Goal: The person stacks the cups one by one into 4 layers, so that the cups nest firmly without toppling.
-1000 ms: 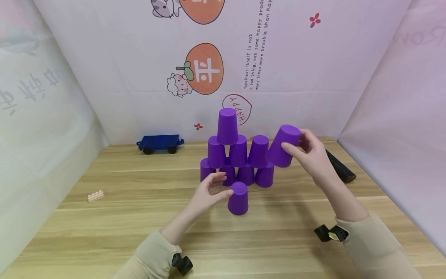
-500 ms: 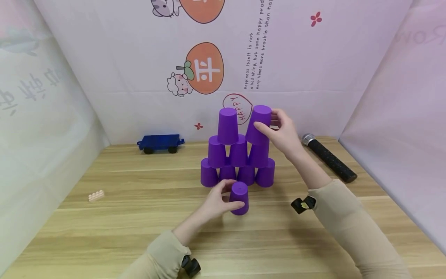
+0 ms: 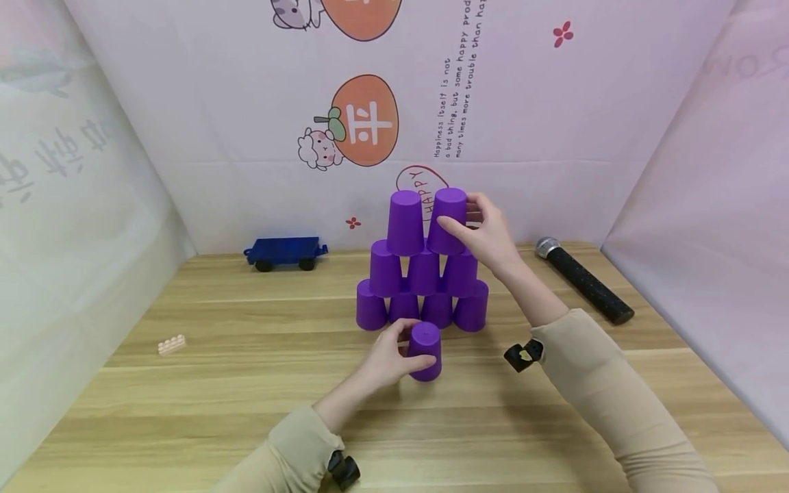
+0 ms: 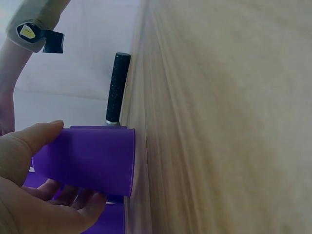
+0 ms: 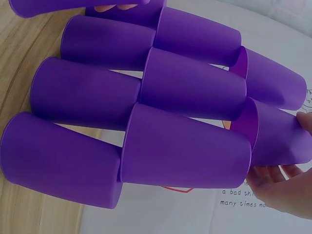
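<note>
Purple cups stand upside down in a stepped stack at mid-table: a bottom row of several [image 3: 371, 306], a row of three [image 3: 385, 270] above, and two on top. My right hand [image 3: 490, 239] holds the right top cup [image 3: 448, 205], its thumb in front and fingers behind. Beside that cup, the left top cup [image 3: 405, 222] stands free of any hand. In the right wrist view, the held cup [image 5: 280, 134] spans two cups below it. My left hand [image 3: 387, 356] grips a single upside-down cup [image 3: 425, 339] on the table before the stack; the left wrist view shows thumb and fingers around this cup [image 4: 87, 158].
A black microphone [image 3: 585, 281] lies to the right of the stack. Back left on the wooden table [image 3: 246, 397] is a blue toy wagon [image 3: 285, 252], with a small pale building brick [image 3: 171, 344] nearer the left side. A printed white cloth [image 3: 524, 123] hangs behind.
My right hand has brought its cup from the stack's right side up and left onto the top row. The left hand has moved right and taken hold of the front cup.
</note>
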The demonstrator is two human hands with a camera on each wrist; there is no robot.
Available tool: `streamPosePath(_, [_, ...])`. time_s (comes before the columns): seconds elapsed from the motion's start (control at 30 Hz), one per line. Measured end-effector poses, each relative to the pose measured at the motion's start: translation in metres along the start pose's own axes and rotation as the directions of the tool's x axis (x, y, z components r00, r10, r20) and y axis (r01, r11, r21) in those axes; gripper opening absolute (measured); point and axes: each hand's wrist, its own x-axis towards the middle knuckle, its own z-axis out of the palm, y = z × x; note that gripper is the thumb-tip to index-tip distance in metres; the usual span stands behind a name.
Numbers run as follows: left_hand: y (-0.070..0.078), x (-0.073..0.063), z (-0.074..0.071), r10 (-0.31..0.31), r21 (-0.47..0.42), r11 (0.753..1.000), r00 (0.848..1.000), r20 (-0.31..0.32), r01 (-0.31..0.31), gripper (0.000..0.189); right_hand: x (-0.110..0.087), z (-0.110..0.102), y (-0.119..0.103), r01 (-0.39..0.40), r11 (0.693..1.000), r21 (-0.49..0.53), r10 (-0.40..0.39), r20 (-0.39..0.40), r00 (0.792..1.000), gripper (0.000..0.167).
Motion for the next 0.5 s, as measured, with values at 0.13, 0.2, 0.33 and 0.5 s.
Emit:
streamPosePath(0.13, [-0.0022, 0.0014, 0.0012, 0.005, 0.01, 1.0, 1.0, -0.01, -0.005, 0.055, 0.0005, 0.0008, 0.0017, -0.001, 1.0, -0.006, 0.001, 0.001, 1.0, 0.053])
streamPosePath(0.2, [-0.0026, 0.0019, 0.0011, 0.006, 0.007, 1.0, 1.0, -0.012, -0.006, 0.055, 0.0008, 0.0012, 0.0024, 0.0, 1.0, -0.006, 0.0, 0.002, 1.0, 0.053])
streamPosePath(0.33, [-0.0017, 0.0014, 0.0003, 0.007, 0.003, 1.0, 1.0, 0.0, -0.007, 0.055, 0.0006, 0.0013, 0.0029, -0.004, 1.0, -0.003, 0.004, 0.003, 1.0, 0.053])
streamPosePath(0.5, [-0.0007, -0.0002, -0.0004, -0.005, -0.013, 1.0, 1.0, 0.007, 0.005, 0.054, 0.0, 0.0012, 0.0031, -0.015, 1.0, -0.01, 0.015, 0.012, 1.0, 0.054])
